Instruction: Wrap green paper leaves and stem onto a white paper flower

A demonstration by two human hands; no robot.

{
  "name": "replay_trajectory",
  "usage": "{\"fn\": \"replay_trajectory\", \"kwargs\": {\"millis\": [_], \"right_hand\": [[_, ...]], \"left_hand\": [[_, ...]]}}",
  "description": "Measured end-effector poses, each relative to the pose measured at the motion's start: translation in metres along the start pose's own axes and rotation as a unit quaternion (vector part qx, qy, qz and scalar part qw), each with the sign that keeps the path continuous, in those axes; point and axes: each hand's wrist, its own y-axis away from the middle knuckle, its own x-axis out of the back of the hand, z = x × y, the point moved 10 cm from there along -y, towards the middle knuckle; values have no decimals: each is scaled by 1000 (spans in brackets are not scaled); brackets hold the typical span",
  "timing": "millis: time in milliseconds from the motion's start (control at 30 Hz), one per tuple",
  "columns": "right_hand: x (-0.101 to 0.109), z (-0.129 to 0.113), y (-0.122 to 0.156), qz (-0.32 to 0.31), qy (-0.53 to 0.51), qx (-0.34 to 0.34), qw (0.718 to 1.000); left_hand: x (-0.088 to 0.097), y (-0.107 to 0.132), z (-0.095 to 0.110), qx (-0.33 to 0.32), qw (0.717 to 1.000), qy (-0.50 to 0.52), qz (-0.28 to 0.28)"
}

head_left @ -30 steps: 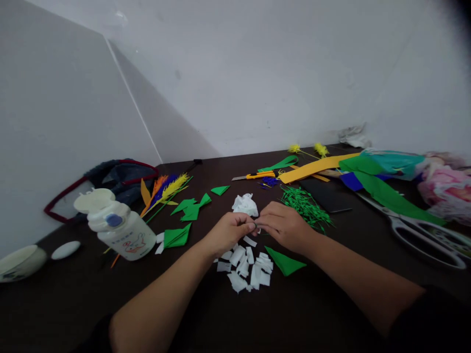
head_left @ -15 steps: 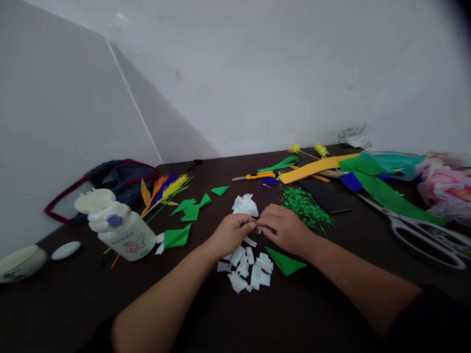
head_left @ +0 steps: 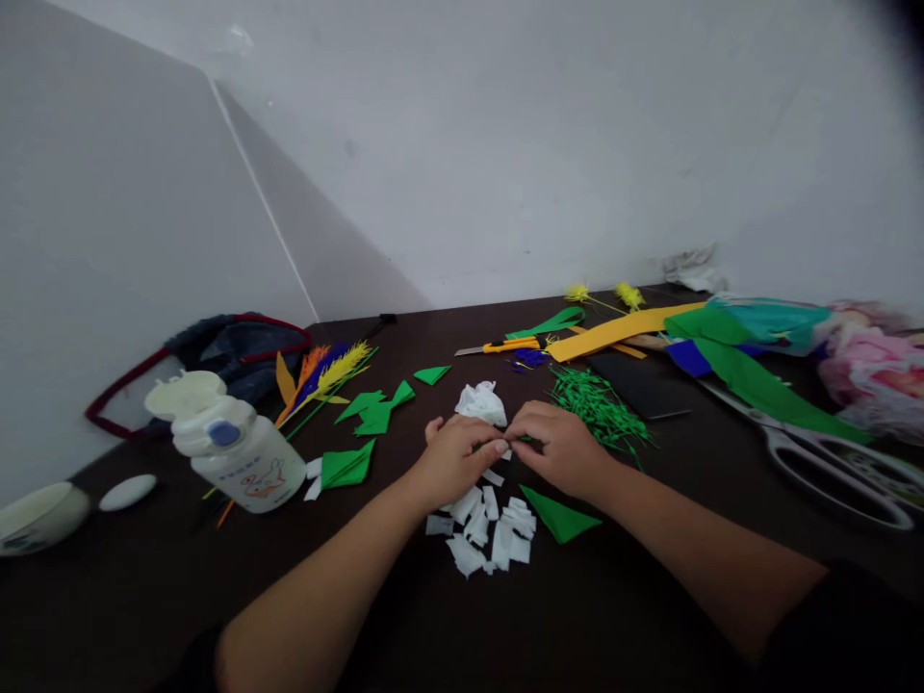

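My left hand [head_left: 456,456] and my right hand [head_left: 554,447] meet fingertip to fingertip above the dark table. Both are closed in a pinch, and whatever lies between the fingertips is too small and hidden to make out. Below them lies a scatter of small white paper pieces [head_left: 476,527]. Just beyond the hands sits a crumpled white tissue [head_left: 481,401]. A green paper triangle [head_left: 559,514] rests below my right wrist, and a heap of green paper shreds [head_left: 596,404] lies to the right of that hand.
Left stand a white bottle [head_left: 264,462] with its lid up, a bowl [head_left: 43,518] and paper feather shapes [head_left: 324,377]. Green scraps [head_left: 375,412] lie left of centre. A box cutter [head_left: 505,345] with its blade out lies behind; scissors [head_left: 815,452] and colored strips [head_left: 621,330] are at right.
My left hand has turned slightly, and a finger now sticks out at its far left side. The fingertips of both hands stay together; the things on the table have not moved.
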Motion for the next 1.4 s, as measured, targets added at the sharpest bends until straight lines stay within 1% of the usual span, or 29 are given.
{"fn": "replay_trajectory", "kwargs": {"millis": [67,100,167,233,333,400,467,633,700,800,900,1067,1167,1267,1333,1400], "right_hand": [[-2,-6,1,-11,21,29,999],[-3,-8,1,-18,26,36,999],[-3,-7,1,-25,21,29,999],[-2,1,0,-22,-5,-12,1000],[-5,21,1,-27,-58,-114,991],[-9,29,3,-36,-80,-161,983],[-9,30,3,-37,-81,-167,982],[-5,17,1,-26,-53,-93,994],[-4,12,0,-24,-42,-71,996],[-3,8,0,-21,-28,-56,998],[-4,9,0,-21,-31,-60,997],[-10,22,2,-33,-74,-125,989],[-12,27,2,-34,-91,-158,983],[-11,29,2,-30,-96,-170,980],[-9,29,2,-26,-96,-168,981],[-8,29,2,-23,-97,-162,982]], "left_hand": [[-7,-2,-2,0,999,33,-37],[-8,-3,-3,4,998,40,-41],[-5,-4,-6,18,999,35,-23],[2,-3,-7,25,1000,3,18],[12,2,-3,14,994,-59,88],[15,4,-2,11,991,-79,112],[14,4,-4,21,992,-69,104],[0,0,-9,51,998,27,0],[-2,-1,-10,58,997,39,-12],[-2,-2,-12,66,997,38,-2],[2,-2,-12,60,998,16,28],[12,2,1,11,994,-71,85],[15,4,7,-10,988,-113,103],[15,4,3,3,989,-110,100],[11,2,-5,28,994,-72,78],[5,1,-11,48,998,-23,44]]}}
